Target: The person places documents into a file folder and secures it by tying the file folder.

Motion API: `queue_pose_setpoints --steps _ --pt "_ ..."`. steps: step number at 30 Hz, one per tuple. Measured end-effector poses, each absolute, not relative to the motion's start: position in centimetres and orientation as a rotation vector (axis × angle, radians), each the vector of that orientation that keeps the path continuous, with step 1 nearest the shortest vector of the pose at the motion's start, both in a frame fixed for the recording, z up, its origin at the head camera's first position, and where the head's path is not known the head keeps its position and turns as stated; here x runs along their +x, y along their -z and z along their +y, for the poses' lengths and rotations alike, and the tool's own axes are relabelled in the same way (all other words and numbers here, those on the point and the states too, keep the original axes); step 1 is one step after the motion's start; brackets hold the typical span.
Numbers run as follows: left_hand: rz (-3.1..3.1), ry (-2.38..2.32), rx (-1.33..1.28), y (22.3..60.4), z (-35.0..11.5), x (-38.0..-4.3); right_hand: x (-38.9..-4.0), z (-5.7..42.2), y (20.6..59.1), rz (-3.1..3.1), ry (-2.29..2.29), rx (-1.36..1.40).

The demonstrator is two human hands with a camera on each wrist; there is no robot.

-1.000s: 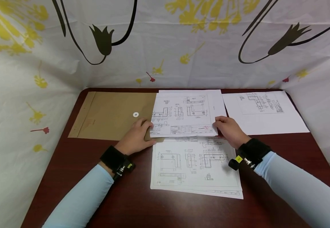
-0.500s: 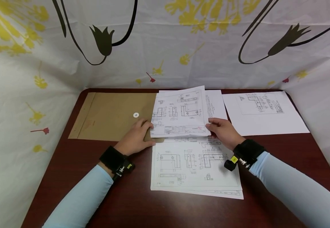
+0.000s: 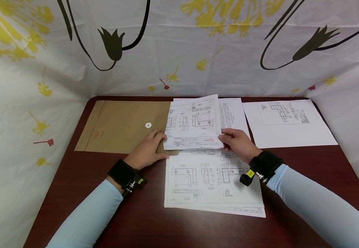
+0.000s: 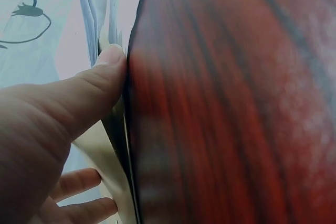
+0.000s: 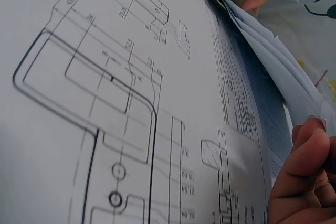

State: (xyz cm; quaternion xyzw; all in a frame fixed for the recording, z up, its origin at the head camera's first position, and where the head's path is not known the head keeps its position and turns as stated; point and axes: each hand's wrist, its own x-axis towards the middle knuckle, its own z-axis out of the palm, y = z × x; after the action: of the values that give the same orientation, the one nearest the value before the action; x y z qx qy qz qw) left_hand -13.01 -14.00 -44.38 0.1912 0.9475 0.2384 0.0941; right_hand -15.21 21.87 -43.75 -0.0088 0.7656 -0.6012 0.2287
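Observation:
My left hand (image 3: 146,148) holds the brown paper envelope (image 3: 120,125) at its right-hand mouth, thumb at the near edge and fingers over the top layer. In the left wrist view the thumb (image 4: 100,80) lies beside the ends of several sheets and the mouth gapes behind it. My right hand (image 3: 236,143) pinches the near right corner of a stack of printed technical drawings (image 3: 195,124). The stack's left end is at the mouth, its far right corner raised. In the right wrist view the sheets (image 5: 283,72) stand bowed between the two hands.
More technical drawings (image 3: 213,189) lie on the dark wood table (image 3: 130,220) in front. A text sheet (image 3: 233,110) shows behind the held stack. Another drawing sheet (image 3: 291,127) lies at the back right. A white patterned cloth (image 3: 173,44) hangs behind the table.
My right hand has moved left with the stack, and the stack's left side has slid farther into the envelope. More of the text sheet shows behind. My left hand has stayed in place.

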Motion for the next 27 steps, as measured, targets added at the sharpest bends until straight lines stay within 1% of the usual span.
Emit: queue_pose_setpoints --steps 27 --pt "2.801 -0.758 0.52 44.4 -14.4 -13.1 -15.7 17.2 44.4 2.04 1.633 -0.036"
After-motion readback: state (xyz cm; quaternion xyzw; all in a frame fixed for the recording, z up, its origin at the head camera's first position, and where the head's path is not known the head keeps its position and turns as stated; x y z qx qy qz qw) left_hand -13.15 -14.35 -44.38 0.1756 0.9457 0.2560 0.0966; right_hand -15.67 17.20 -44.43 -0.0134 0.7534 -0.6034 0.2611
